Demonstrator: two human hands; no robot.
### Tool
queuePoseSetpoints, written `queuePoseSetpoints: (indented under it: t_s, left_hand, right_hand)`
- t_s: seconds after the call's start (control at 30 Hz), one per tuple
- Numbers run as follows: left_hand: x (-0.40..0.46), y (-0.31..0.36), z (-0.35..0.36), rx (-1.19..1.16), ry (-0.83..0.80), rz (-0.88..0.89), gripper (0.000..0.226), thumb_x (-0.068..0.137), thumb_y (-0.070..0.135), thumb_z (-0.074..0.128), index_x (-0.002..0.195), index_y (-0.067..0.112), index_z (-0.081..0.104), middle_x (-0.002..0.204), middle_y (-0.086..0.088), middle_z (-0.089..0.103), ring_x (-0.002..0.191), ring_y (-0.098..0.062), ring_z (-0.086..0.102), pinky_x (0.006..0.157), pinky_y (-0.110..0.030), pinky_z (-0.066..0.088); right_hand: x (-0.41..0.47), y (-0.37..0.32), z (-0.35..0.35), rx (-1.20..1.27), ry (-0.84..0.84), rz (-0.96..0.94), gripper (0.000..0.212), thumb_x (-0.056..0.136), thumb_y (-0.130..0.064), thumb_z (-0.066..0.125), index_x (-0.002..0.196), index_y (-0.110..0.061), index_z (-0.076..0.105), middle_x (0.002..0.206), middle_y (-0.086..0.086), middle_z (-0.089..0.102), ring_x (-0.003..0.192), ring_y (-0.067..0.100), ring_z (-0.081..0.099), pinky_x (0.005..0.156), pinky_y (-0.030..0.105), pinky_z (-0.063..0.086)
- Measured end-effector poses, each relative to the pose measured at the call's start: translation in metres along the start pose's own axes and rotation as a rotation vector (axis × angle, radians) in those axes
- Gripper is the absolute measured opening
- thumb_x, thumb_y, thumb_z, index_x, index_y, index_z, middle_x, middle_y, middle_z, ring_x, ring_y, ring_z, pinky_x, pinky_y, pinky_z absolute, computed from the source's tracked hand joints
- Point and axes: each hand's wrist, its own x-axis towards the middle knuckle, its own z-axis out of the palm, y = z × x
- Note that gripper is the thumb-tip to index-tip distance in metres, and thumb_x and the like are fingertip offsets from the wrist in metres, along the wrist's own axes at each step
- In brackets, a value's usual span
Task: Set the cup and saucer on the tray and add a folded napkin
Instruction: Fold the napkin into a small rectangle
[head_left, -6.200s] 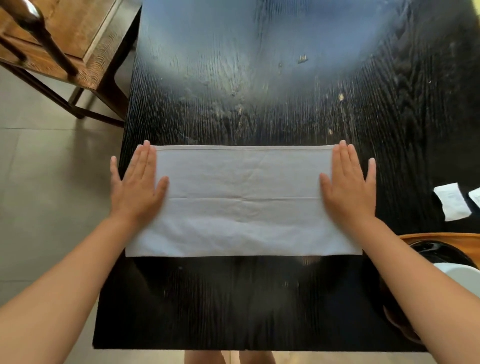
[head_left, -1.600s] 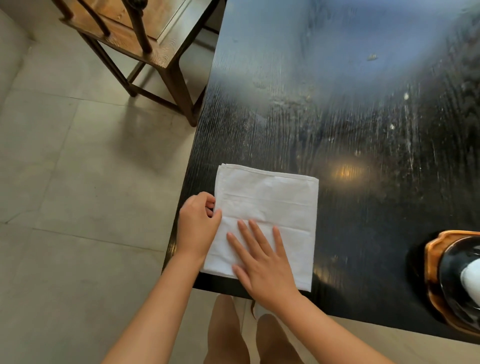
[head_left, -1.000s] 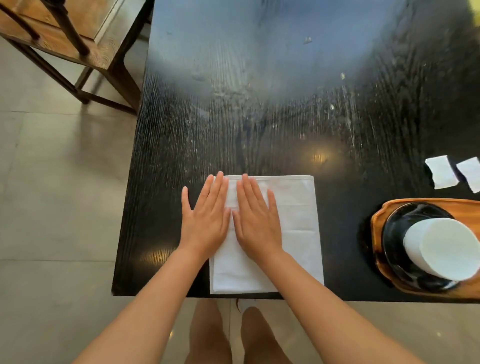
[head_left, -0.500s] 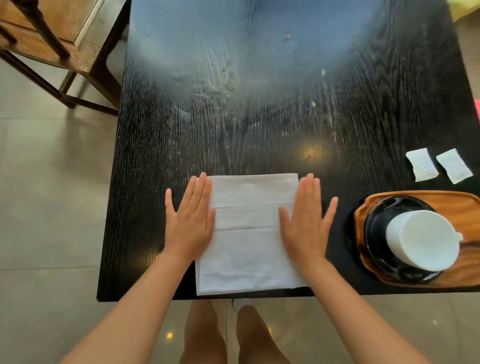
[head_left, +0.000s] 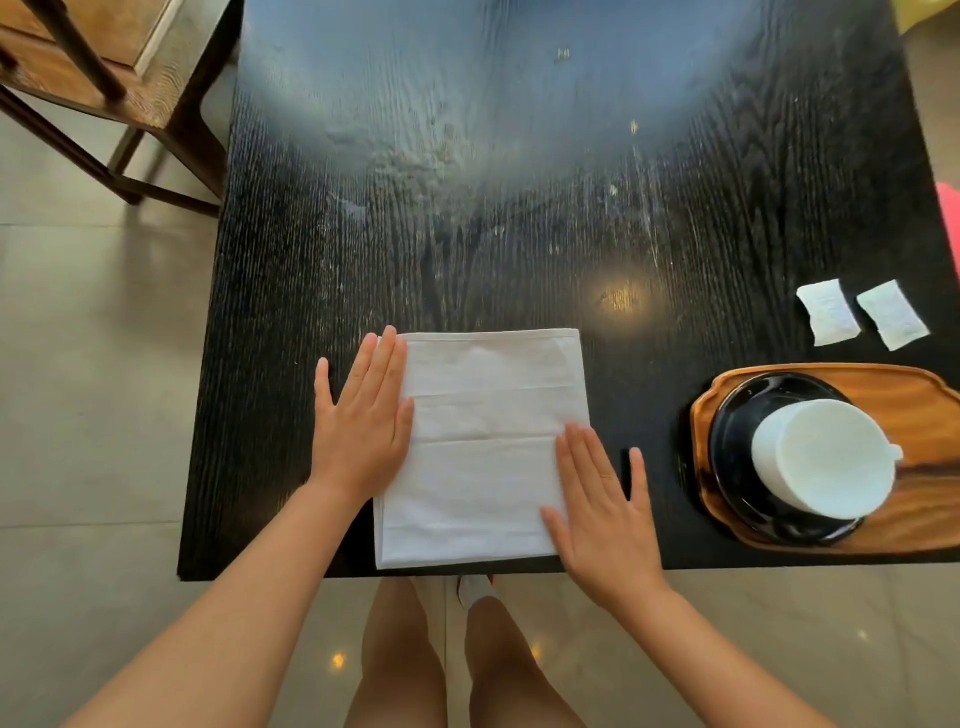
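Pale floor tiles (head_left: 88, 364) are catching soft daylight on the left, where a brown wooden chair (head_left: 98, 62) is standing just off the corner of the black table (head_left: 467, 208). Its dark grain is showing dusty streaks and a warm spot of reflected light near the middle.

At the near edge the white napkin (head_left: 483, 447) is lying flat, folded into a rough square with creases running across it. The left hand (head_left: 363, 421) is resting open and flat along its left edge, fingers together. The right hand (head_left: 602, 499) is pressing the lower right corner, fingers spread, palm half on the cloth and half on the table. Compared with half a second ago, the right hand is sliding down that edge toward the person, while the left is staying put; a second ago both palms were side by side at the left of the cloth. That suggests the smoothing is nearly over and the fold is settled, ready either for one more fold or for lifting.

Further right, well apart from the napkin, the wooden tray (head_left: 909, 395) is already carrying the black saucer (head_left: 737, 415) with the white cup (head_left: 821, 457) on it. Beyond the tray, two small white packets (head_left: 862, 317) are lying on the table. So only the napkin is left to go onto the tray.
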Motion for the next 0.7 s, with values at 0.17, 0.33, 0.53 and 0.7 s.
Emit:
queuePoseSetpoints:
  t_s: [0.17,0.33,0.53,0.7]
  left_hand:
    - [-0.017,0.032,-0.005,0.042,0.080,-0.032,0.064,0.092,0.042,0.021,0.148,0.013,0.008,0.158,-0.003,0.007,0.145,-0.018,0.001,0.111,-0.054,-0.010]
    - [-0.079,0.091,0.020,-0.013,-0.029,0.235,0.061,0.095,0.045,0.020,0.149,0.019,0.009,0.158,-0.001,0.002,0.145,-0.019,0.007,0.114,-0.053,0.001]
    - [-0.093,0.043,0.021,0.082,-0.086,0.171,0.068,0.090,0.051,0.026,0.149,0.021,0.009,0.157,-0.004,0.001,0.144,-0.020,0.007,0.113,-0.054,0.006]
    - [-0.103,0.014,0.013,0.108,-0.136,0.117,0.070,0.090,0.054,0.023,0.149,0.020,0.008,0.158,-0.003,-0.003,0.145,-0.018,0.001,0.115,-0.049,0.004]
  right_hand:
    - [0.000,-0.002,0.000,0.011,-0.006,0.035,0.066,0.094,-0.049,0.009,0.148,-0.010,0.011,0.157,0.005,0.008,0.144,0.016,0.002,0.113,0.054,0.006]
    - [-0.001,-0.001,-0.001,0.002,0.003,0.023,0.065,0.094,-0.047,0.011,0.147,-0.009,0.012,0.155,0.005,0.012,0.144,0.017,0.004,0.113,0.053,0.005]
    - [-0.001,0.000,0.000,0.010,0.006,0.000,0.069,0.093,-0.047,0.022,0.148,-0.010,0.004,0.158,0.005,0.002,0.144,0.016,0.000,0.113,0.052,0.006]
    - [-0.002,0.001,0.000,0.003,-0.024,0.012,0.067,0.094,-0.050,0.008,0.148,-0.011,0.001,0.156,0.002,-0.011,0.144,0.015,-0.005,0.114,0.051,0.001]
